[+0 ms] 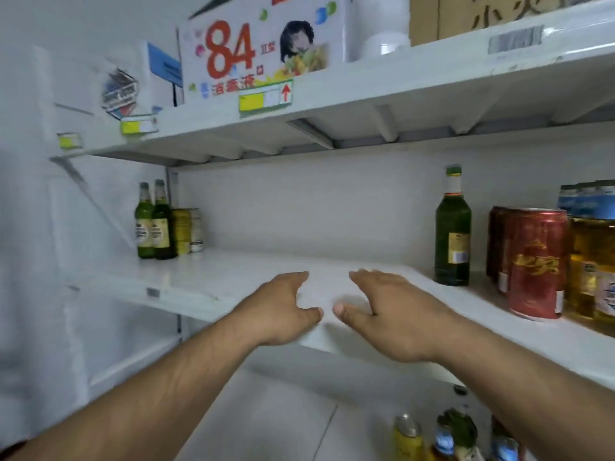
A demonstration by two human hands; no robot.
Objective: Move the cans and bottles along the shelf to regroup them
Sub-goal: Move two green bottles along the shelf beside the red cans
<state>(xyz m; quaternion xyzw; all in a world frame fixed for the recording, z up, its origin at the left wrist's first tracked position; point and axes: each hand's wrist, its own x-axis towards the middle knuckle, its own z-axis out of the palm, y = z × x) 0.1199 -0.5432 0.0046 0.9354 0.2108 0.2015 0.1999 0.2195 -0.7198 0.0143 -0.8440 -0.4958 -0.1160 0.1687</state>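
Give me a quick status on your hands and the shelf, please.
Left hand and right hand open, empty, over mid-shelf. Two green bottles far left; tall bottle and red can at right. Nothing between.

On the upper shelf [416, 84] a white box [263, 48] printed with a red "84" is seen, with a brown carton [466, 18] to its right and white containers [382, 41] between them. Yellow price tags [264, 100] are fixed along the shelf's front edge. A white wall [40, 227] is seen at left, and a pale tiled floor [283, 420] below.
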